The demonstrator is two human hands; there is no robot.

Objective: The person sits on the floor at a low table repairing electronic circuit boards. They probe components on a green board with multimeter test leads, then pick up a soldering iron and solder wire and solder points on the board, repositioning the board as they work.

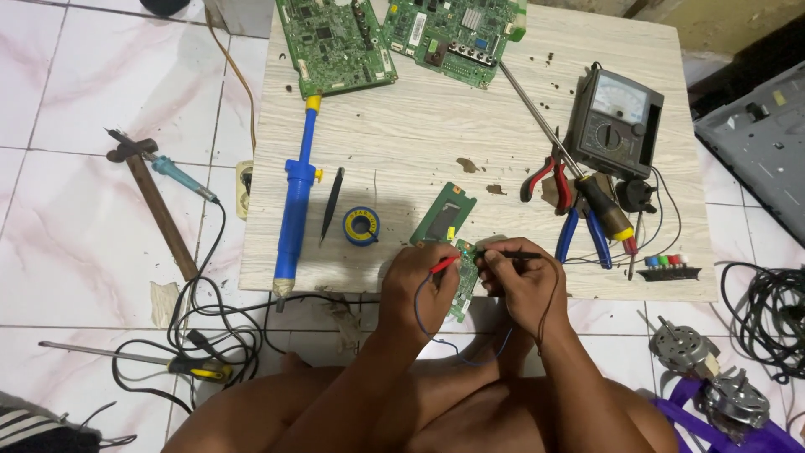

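My left hand (426, 281) pinches the red probe (444, 263), my right hand (521, 283) the black probe (521, 254), tips meeting on the small green board (457, 243). The board lies at the worktop (419, 134) edge, close to me, with the meter (615, 120) facing up for reading.

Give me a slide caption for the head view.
Both hands press red and black probes to a small green circuit board.

Small green circuit board (453, 239): long and narrow, lay flat at the near edge of the pale wood-grain table (419, 126), running away from the hands; a dark chip showed on its far half, while its near end sat under and between both grips, partly hidden.

Red probe (444, 263): slim, red-handled, pinched in the left hand (419, 289), tilted with its tip toward the board just beyond the fingers.

Black probe (516, 254): slim, dark, held nearly level in the right hand (524, 289), tip pointing left at the board. The two tips stood close together; actual contact could not be told.
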